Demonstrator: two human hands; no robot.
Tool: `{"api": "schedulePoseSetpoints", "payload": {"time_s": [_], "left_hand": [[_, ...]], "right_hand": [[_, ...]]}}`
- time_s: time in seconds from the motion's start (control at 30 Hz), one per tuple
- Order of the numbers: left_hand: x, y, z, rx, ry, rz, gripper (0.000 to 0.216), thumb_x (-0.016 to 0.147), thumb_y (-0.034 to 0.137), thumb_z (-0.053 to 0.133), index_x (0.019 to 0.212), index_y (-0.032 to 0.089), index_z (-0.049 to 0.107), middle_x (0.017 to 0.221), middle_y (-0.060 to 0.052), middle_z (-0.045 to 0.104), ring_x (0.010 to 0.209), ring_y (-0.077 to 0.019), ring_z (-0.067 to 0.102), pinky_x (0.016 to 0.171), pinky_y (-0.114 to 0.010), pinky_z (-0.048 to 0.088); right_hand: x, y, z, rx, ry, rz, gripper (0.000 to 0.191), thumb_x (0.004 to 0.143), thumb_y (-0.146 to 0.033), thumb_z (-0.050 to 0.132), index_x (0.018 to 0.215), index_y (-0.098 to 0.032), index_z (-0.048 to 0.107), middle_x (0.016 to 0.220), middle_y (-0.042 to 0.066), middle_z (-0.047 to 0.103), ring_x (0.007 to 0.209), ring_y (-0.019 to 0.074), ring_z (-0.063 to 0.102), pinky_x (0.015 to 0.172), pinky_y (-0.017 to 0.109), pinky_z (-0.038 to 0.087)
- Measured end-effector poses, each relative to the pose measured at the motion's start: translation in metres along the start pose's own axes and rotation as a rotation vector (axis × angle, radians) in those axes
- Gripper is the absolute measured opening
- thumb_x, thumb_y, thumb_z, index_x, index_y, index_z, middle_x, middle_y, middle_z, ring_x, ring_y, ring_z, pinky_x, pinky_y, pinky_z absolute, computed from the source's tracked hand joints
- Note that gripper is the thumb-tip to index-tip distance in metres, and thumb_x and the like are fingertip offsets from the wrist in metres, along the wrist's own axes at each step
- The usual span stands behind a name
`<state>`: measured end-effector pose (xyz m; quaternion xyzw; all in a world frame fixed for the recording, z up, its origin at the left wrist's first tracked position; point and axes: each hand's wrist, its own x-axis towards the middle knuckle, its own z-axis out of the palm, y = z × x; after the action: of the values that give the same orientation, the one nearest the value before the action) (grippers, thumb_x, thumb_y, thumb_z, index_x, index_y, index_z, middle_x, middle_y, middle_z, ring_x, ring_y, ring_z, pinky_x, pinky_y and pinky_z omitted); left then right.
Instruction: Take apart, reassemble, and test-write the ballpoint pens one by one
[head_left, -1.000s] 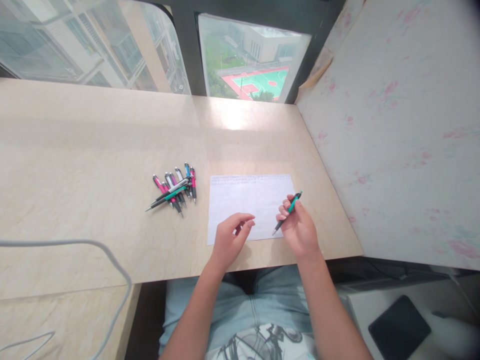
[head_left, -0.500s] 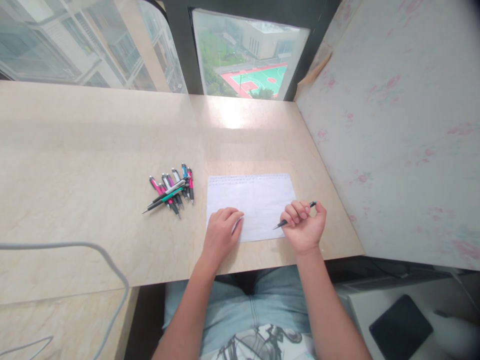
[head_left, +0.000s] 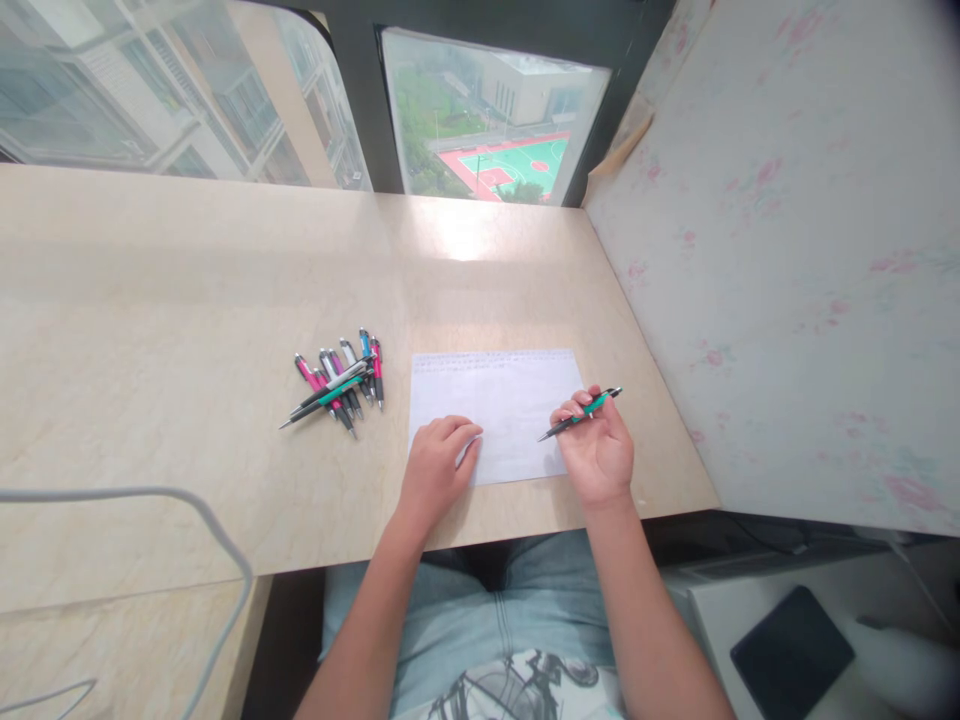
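A white sheet of paper [head_left: 504,400] lies on the beige desk [head_left: 187,330] in front of me, with faint writing along its top edge. My left hand [head_left: 435,470] rests on the sheet's lower left corner, fingers curled and pressing down on it. My right hand [head_left: 596,450] is closed round a green and black pen [head_left: 581,413], whose tip points left over the paper's right side. A pile of several pens [head_left: 337,380], pink, green, blue and silver, lies to the left of the sheet.
A window [head_left: 495,120] runs along the desk's far edge. A pale flowered wall [head_left: 787,260] bounds the desk on the right. A grey cable [head_left: 187,500] loops over the near left. A dark flat device [head_left: 791,650] lies on a low surface at lower right.
My left hand dropped onto the paper's lower left corner and stays there. My right hand turned the pen in its fingers, from steeply slanted to nearly level with the tip pointing left.
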<state>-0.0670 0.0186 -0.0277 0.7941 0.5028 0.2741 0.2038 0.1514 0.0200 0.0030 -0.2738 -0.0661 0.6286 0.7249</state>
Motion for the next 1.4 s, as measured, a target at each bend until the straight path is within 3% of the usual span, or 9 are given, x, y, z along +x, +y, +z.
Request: {"api": "schedulePoseSetpoints", "payload": {"time_s": [0.13, 0.33, 0.57, 0.93, 1.4], "left_hand": [[-0.0002, -0.0006, 0.0002, -0.014, -0.001, -0.001, 0.019, 0.092, 0.023, 0.05, 0.102, 0.022, 0.067, 0.102, -0.007, 0.068, 0.094, -0.0227, 0.061, 0.085, -0.04, 0.045], [-0.0004, -0.0011, 0.0002, -0.02, -0.003, -0.008, 0.019, 0.092, 0.025, 0.05, 0.102, 0.022, 0.066, 0.103, -0.006, 0.068, 0.095, -0.0225, 0.061, 0.086, -0.04, 0.045], [-0.0002, -0.0018, 0.0007, -0.028, 0.005, -0.006, 0.019, 0.092, 0.024, 0.05, 0.101, 0.023, 0.067, 0.103, -0.006, 0.068, 0.094, -0.0226, 0.061, 0.085, -0.04, 0.045], [-0.0004, -0.0018, 0.0007, -0.038, 0.002, -0.016, 0.018, 0.092, 0.024, 0.05, 0.1, 0.022, 0.066, 0.102, -0.006, 0.068, 0.094, -0.0227, 0.061, 0.085, -0.041, 0.045], [-0.0008, -0.0015, 0.0005, -0.051, 0.009, -0.028, 0.019, 0.092, 0.024, 0.05, 0.1, 0.023, 0.066, 0.102, -0.006, 0.069, 0.094, -0.0231, 0.061, 0.084, -0.041, 0.046]], "right_hand": [[0.0009, 0.0009, -0.003, -0.129, 0.057, -0.05, 0.015, 0.081, -0.034, 0.071, 0.093, -0.025, 0.066, 0.085, -0.003, 0.058, 0.073, 0.0089, 0.055, 0.069, 0.024, 0.05], [-0.004, 0.0031, -0.0052, -0.386, 0.105, -0.119, 0.029, 0.08, -0.036, 0.072, 0.106, -0.023, 0.067, 0.084, -0.002, 0.059, 0.061, 0.0047, 0.049, 0.052, 0.016, 0.041], [-0.0082, 0.0034, -0.0044, -0.63, 0.136, -0.312, 0.056, 0.078, -0.034, 0.075, 0.127, -0.028, 0.048, 0.078, -0.002, 0.067, 0.052, 0.0064, 0.048, 0.048, 0.017, 0.038], [-0.0033, 0.0038, -0.0083, -0.704, 0.151, -0.356, 0.041, 0.077, -0.037, 0.075, 0.11, -0.025, 0.053, 0.078, 0.0, 0.068, 0.055, 0.008, 0.052, 0.05, 0.02, 0.038], [-0.0005, 0.0066, -0.0053, -0.698, 0.149, -0.33, 0.042, 0.076, -0.036, 0.076, 0.111, -0.026, 0.054, 0.077, -0.001, 0.068, 0.057, 0.0085, 0.052, 0.049, 0.019, 0.036]]}}
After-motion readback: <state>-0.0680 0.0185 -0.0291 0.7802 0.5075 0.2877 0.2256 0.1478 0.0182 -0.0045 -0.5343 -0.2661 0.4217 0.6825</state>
